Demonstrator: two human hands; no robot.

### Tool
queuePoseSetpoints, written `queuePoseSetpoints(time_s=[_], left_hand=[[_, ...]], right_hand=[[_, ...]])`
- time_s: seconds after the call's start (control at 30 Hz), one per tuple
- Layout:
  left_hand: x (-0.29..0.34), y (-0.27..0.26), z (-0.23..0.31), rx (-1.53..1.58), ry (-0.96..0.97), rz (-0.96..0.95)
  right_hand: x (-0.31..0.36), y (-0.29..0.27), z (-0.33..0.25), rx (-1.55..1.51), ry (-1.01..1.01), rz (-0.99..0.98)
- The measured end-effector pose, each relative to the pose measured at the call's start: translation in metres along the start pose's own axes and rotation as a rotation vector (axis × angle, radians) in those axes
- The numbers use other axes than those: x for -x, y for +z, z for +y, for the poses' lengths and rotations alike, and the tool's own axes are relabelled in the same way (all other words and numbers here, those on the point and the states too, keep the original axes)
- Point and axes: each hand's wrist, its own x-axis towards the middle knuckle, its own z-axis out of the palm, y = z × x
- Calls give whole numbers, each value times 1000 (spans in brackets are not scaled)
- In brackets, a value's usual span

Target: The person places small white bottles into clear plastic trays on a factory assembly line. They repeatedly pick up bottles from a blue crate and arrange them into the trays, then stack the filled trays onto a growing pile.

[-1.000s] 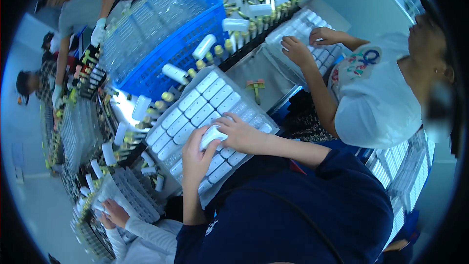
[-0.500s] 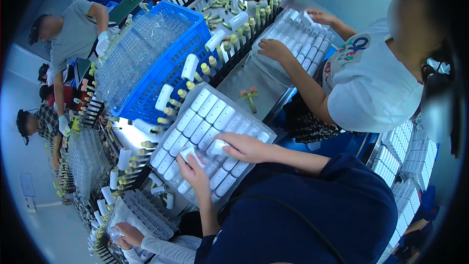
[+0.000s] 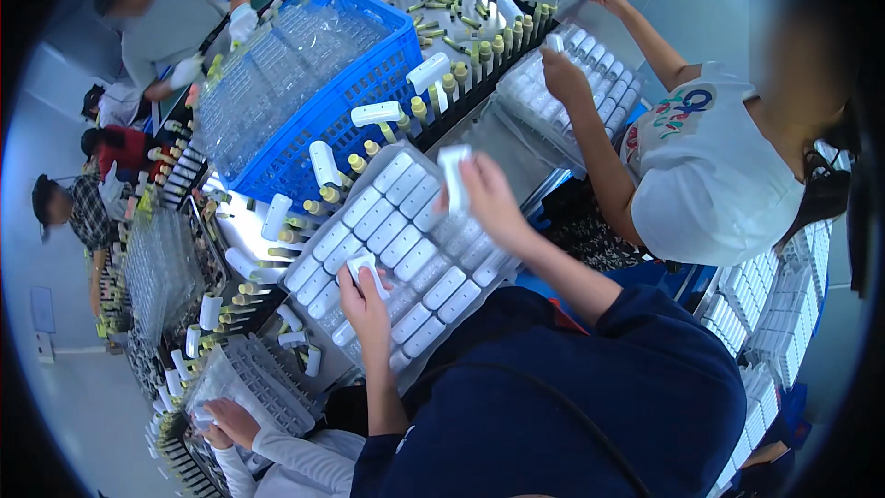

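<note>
In front of me lies a clear plastic tray [image 3: 470, 244] with rows of white rounded plastic casings [image 3: 401, 242] in its pockets. Over the tray's middle, my left hand [image 3: 367, 309] grips one white casing [image 3: 366, 270] between thumb and fingers. My right hand [image 3: 491, 198] is raised above the tray's far right part, slightly blurred, with another white casing [image 3: 454, 175] pinched upright in it. Several pockets beneath the right hand show clear plastic with no casing.
Beyond the tray runs a line of yellow-topped holders [image 3: 358, 163], some carrying white casings. A blue basket [image 3: 323, 129] stacked with clear trays stands behind it. To the right, a co-worker [image 3: 710, 157] handles casings over another tray [image 3: 576, 83]. A co-worker's hands [image 3: 226, 424] work at lower left.
My right hand has lifted off the tray and moved away and to the right, casing in hand. My left hand stays near its place. The right co-worker's far hand has risen toward the holders.
</note>
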Motion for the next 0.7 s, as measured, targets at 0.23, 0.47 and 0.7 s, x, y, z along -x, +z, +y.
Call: queuePoseSetpoints(time_s=[0.23, 0.47, 0.7], left_hand=[[20, -23, 35, -67, 81, 126], [50, -56, 47, -192, 129, 258], [87, -95, 40, -324, -14, 435]], right_hand=[[-172, -16, -4, -45, 28, 272], [-249, -38, 24, 482, 19, 303], [-231, 46, 11, 1563, -198, -132]])
